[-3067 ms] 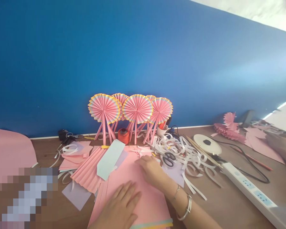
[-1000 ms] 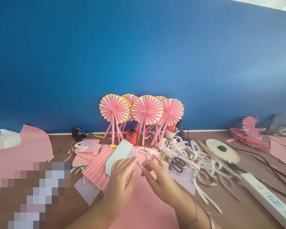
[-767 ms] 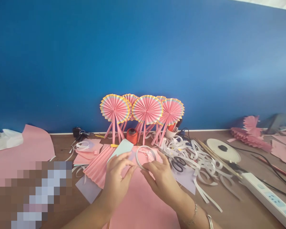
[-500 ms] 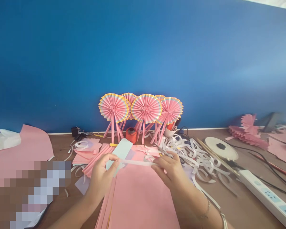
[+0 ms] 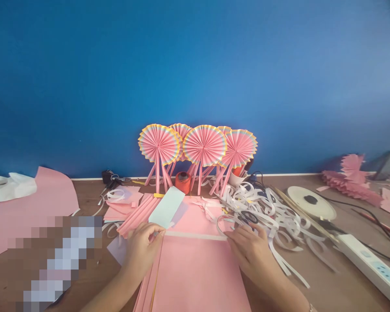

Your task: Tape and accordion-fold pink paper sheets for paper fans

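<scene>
A pink paper sheet lies flat on the wooden table in front of me. A narrow white tape strip is stretched straight across the sheet's far edge. My left hand pinches the strip's left end at the sheet's corner. My right hand presses its right end down, and a loop of the tape roll stands just above those fingers.
Several pink pleated paper fans lean on the blue wall, an orange spool at their feet. Curled white strips with scissors lie right, then a white disc and power strip. Pleated pink paper and a pale card lie left.
The hands lifted from the pink sheet, picked up a tape ring, pulled a length out between them, then lowered it onto the sheet's far edge.
</scene>
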Motion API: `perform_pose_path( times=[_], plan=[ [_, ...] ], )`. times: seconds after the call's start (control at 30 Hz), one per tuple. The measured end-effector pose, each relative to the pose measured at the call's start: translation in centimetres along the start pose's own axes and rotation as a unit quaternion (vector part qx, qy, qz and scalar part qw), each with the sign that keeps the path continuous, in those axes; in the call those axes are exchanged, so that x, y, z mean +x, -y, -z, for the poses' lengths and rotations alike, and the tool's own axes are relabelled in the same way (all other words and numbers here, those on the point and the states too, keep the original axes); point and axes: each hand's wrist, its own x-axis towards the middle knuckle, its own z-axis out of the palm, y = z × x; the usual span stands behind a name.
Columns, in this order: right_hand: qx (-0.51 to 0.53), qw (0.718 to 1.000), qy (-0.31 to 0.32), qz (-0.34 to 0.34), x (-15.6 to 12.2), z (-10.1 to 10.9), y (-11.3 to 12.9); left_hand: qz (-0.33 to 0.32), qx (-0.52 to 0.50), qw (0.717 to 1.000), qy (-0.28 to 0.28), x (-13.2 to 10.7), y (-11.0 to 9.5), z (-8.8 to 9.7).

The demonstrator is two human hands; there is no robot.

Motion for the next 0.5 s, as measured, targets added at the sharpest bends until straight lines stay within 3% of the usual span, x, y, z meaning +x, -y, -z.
perform_pose_path(
  times=[0.5],
  plan=[
    [-0.057, 0.997, 0.034, -0.029, -0.98, -0.9, -0.95, -0.018, 0.106, 0.994, 0.034, -0.47, 0.1, -0.14]
  ],
)
